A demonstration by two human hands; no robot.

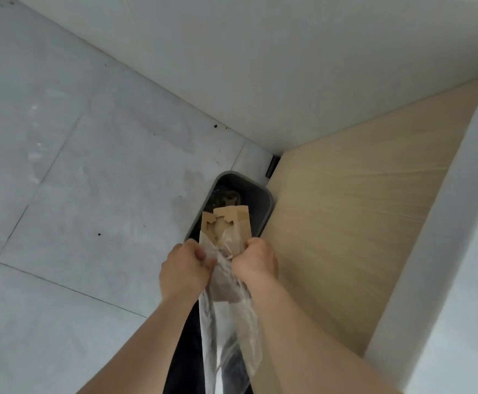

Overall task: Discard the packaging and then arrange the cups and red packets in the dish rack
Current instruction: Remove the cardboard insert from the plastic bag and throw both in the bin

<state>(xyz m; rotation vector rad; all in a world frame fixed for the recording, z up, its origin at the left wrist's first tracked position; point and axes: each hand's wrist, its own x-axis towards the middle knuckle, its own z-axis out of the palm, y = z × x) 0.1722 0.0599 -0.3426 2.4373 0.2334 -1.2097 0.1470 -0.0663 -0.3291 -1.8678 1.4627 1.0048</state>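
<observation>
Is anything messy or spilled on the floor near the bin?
A little. The grey floor tiles show small dark specks and faint smudgy patches left of the bin. Nothing looks spilled. Both hands, left hand and right hand, grip the cardboard and plastic packaging above it.

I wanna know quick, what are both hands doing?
Left hand: closed, gripping the plastic bag.
Right hand: closed on the same bag with the cardboard packaging.

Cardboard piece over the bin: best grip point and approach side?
Grip the cardboard packaging at its near end, coming from above on both sides, as the left hand and right hand do. It is long and flat, its far end aimed into the grey bin, with loose plastic wrap trailing.
</observation>
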